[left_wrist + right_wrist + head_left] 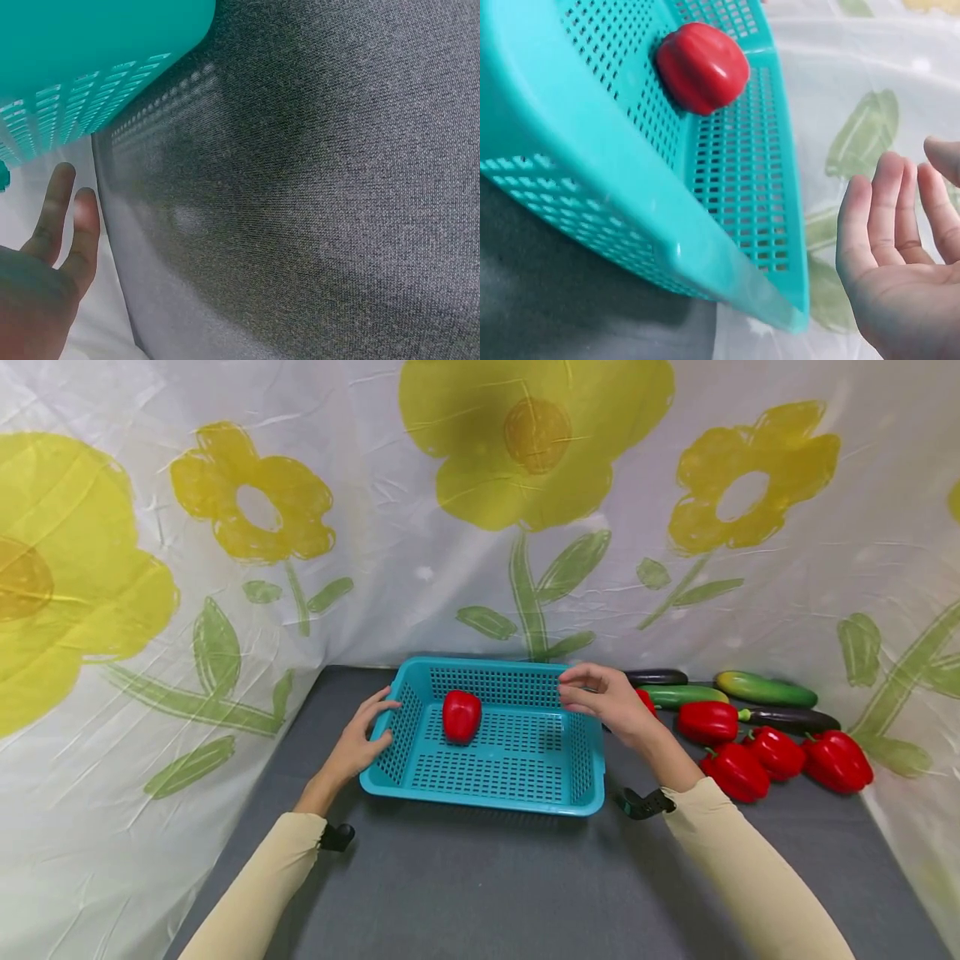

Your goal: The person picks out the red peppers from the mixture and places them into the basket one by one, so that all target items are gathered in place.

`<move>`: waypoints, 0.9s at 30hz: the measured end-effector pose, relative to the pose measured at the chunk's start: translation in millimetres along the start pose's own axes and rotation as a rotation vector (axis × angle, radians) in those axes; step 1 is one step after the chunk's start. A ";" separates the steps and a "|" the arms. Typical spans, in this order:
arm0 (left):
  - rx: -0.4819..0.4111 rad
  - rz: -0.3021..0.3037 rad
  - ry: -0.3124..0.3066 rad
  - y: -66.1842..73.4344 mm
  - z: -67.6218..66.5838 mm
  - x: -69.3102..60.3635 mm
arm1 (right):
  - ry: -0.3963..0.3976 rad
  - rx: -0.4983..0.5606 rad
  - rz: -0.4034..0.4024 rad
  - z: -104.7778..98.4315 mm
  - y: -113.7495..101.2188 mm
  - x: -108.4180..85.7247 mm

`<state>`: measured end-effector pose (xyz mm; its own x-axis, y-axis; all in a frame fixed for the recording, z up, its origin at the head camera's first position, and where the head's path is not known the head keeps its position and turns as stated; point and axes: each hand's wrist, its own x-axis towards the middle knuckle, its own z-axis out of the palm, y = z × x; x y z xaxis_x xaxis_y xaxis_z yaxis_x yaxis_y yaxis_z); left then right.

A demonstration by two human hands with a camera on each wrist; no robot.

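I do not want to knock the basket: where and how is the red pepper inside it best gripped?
Probably across the wide middle of the red pepper, the right hand coming from above. The raised walls of the blue basket may hinder a low approach, and the pepper's rounded sides should suit an opposed grip.

A glossy teal plastic basket [97, 41] with a smooth solid band and rows of narrow slots fills the upper left corner, cut off by the picture's edges. Below it, at lower left, a person's bare left hand [56, 274] reaches upward with two fingers [87, 217] extended and slightly apart, their tips just under the slotted side; whether they touch it is unclear. Dark grey, coarsely woven fabric [360, 187] covers most of the right, crossed by a broad soft shadow [262, 97]. Behind the hand hangs pale white material [112, 300].
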<state>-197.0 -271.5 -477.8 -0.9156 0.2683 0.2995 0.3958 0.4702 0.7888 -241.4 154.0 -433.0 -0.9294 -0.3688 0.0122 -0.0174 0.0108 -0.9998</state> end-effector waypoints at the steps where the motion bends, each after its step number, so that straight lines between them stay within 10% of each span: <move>1: -0.004 -0.004 -0.001 -0.5 -0.2 0.2 | 0.002 0.002 -0.005 -1.9 -0.2 -1.8; 14: -0.012 0.008 0.015 -48.4 6.8 4.1 | 0.064 0.011 -0.049 -39.5 4.3 -24.3; 27: -0.044 -0.001 0.013 -39.4 5.2 2.3 | 0.123 0.064 -0.040 -83.6 13.6 -44.5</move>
<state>-214.3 -285.1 -511.0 -0.9171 0.2564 0.3052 0.3914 0.4332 0.8119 -231.0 248.2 -445.8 -0.9667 -0.2510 0.0503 -0.0357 -0.0624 -0.9974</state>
